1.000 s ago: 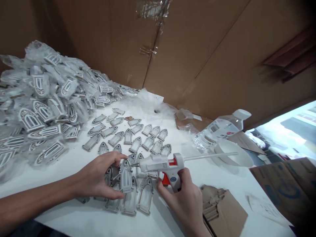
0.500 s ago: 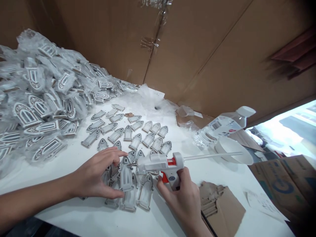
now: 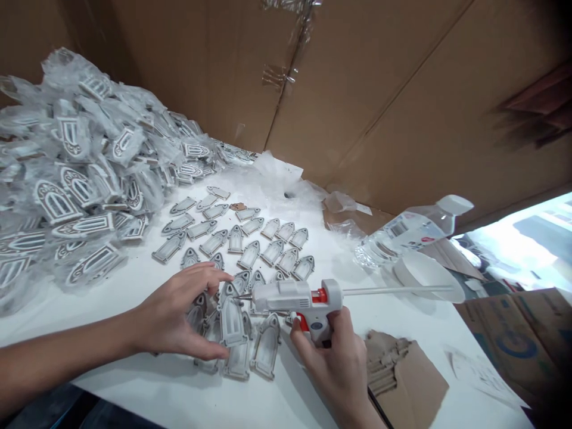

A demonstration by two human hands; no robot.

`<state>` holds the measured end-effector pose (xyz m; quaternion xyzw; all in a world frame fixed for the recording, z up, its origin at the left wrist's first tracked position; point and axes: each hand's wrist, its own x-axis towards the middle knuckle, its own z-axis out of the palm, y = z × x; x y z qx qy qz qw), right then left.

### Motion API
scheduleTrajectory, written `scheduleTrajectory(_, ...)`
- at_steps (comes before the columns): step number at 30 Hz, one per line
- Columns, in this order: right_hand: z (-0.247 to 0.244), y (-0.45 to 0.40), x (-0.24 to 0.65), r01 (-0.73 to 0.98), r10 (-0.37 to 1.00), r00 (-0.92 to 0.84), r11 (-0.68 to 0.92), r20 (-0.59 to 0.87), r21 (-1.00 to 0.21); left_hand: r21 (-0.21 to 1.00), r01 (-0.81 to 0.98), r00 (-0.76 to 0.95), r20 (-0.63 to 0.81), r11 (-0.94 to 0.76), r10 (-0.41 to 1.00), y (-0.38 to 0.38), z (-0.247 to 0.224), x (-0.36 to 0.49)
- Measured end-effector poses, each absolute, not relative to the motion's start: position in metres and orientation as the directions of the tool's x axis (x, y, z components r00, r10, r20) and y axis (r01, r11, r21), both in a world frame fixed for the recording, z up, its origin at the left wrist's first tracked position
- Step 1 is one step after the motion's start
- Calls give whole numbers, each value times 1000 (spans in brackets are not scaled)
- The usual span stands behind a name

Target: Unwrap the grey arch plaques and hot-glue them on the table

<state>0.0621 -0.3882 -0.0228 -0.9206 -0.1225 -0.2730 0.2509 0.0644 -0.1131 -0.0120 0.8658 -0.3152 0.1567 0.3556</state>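
Note:
My right hand (image 3: 342, 363) is wrapped around the handle of a white hot glue gun (image 3: 290, 298), a finger by its red trigger. A long glue stick (image 3: 397, 289) sticks out of the gun's back. The metal nozzle points left, at the upper part of a grey-white arched window piece (image 3: 232, 319). My left hand (image 3: 179, 316) curves around that piece, index finger by its pointed top and thumb by its lower edge. It lies over other similar pieces, partly hidden behind my left hand. Another arched piece (image 3: 267, 345) lies just right of it.
Many loose arched pieces (image 3: 248, 255) spread over the white table. A high heap of plastic-wrapped pieces (image 3: 89, 179) fills the left. At right are a clear bottle (image 3: 409, 229), a white bowl (image 3: 426, 277) and torn cardboard (image 3: 415, 381). Cardboard (image 3: 201, 65) walls the back.
The view has shifted slightly, so the scene sits a little further right. The glue gun has drawn slightly right relative to the arched piece; its nozzle remains over it. Left hand's pose is unchanged.

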Motion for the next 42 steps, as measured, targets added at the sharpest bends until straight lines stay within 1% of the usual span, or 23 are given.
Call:
scheduleTrajectory(6, -23, -386, 63, 387, 104, 798, -843, 593, -374, 501, -675, 736, 509, -541, -447, -113, -11, 64)
scheduleTrajectory(13, -26, -386, 64, 394, 106, 774, -853, 625, -342, 521, -664, 747, 490, -537, -448, -113, -11, 65)
scheduleTrajectory(31, -25, -386, 64, 381, 101, 792, -853, 602, -357, 532, -653, 757, 480, -539, -443, -114, -9, 63)
scheduleTrajectory(38, -24, -386, 64, 344, 74, 813, -861, 577, -374, 515, -667, 744, 503, -538, -440, -114, -8, 64)
scheduleTrajectory(42, -24, -387, 64, 331, 64, 823, -862, 565, -385, 478, -692, 718, 534, -541, -446, -114, -4, 65)
